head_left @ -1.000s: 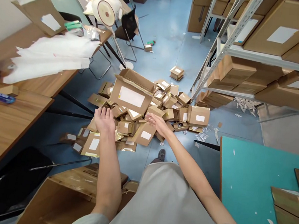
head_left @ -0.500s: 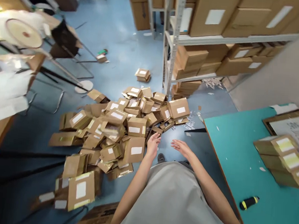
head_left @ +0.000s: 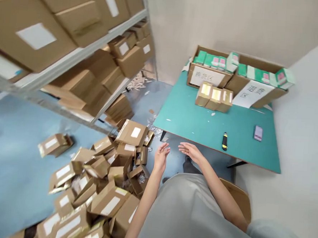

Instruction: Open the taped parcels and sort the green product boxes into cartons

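My left hand (head_left: pixel 161 157) hangs in the air with its fingers apart, holding nothing. It is nearest to the heap of opened cardboard boxes (head_left: pixel 118 166) on the floor. Facing it, my right hand (head_left: pixel 191 152) is also bare, fingers stretched out, just short of the near edge of the teal table (head_left: pixel 186 117). A black and yellow box cutter (head_left: pixel 224 141) lies on that table, beyond my right hand. Farther back stand small taped cardboard boxes (head_left: pixel 214 97) side by side.
Two open cartons (head_left: pixel 210 77) of green and white packs stand at the table's back. A phone (head_left: pixel 258 133) lies at the right. On the left, a metal shelf rack (head_left: pixel 121 30) holds large boxes. A wooden stool (head_left: pixel 237 197) is beside my right arm.
My view has swung right, from the box heap to the teal table. The large open box seen between my hands at first has dropped onto the heap, and both hands have come back empty.
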The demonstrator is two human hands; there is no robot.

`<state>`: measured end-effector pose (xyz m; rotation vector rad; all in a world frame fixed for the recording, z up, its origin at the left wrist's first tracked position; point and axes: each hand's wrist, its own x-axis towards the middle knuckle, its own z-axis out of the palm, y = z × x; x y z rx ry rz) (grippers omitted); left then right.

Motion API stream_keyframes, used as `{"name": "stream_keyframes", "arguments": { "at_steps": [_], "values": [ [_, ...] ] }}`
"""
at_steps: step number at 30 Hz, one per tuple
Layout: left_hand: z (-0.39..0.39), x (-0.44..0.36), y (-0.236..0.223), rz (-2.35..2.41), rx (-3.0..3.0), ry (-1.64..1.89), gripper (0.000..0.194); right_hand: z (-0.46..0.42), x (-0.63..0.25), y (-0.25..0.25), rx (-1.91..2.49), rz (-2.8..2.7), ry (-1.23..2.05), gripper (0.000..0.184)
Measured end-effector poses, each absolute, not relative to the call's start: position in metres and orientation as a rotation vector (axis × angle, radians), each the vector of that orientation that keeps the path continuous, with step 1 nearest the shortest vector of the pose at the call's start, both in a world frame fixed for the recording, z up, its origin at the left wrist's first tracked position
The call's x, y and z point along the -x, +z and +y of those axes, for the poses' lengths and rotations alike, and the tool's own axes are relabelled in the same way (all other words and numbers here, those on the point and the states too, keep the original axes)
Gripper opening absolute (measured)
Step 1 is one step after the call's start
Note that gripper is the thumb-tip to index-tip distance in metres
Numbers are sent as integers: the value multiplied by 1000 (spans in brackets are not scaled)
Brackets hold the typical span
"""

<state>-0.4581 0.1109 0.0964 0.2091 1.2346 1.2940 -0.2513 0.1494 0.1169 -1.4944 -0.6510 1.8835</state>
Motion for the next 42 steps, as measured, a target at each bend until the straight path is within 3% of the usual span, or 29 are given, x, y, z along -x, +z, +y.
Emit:
{"name": "stream_keyframes", "arguments": {
  "at_steps": [11,17,19,26,30,33,38,42],
  "values": [
    [260,323,120,1234,-453,1073,56,278,137,110,1352,-536,1715,24],
    [338,243,119,1235,-540,953,53,356,57,97,1504,-761,1375,37],
    [353,221,119,1233,-553,916,54,384,35,95,1646,-900,1203,47],
    [385,184,120,1245,-614,804,62,500,-9,91,2160,-1149,805,114],
    [404,179,122,1259,-639,782,69,544,-28,80,2291,-1094,845,130],
    [414,175,122,1256,-667,733,67,553,-37,67,2365,-1069,903,126],
    [422,164,114,1254,-674,622,65,548,-41,48,2410,-1059,732,93],
    [425,156,110,1241,-682,567,64,548,-49,43,2409,-1037,688,88]
  ]
}}
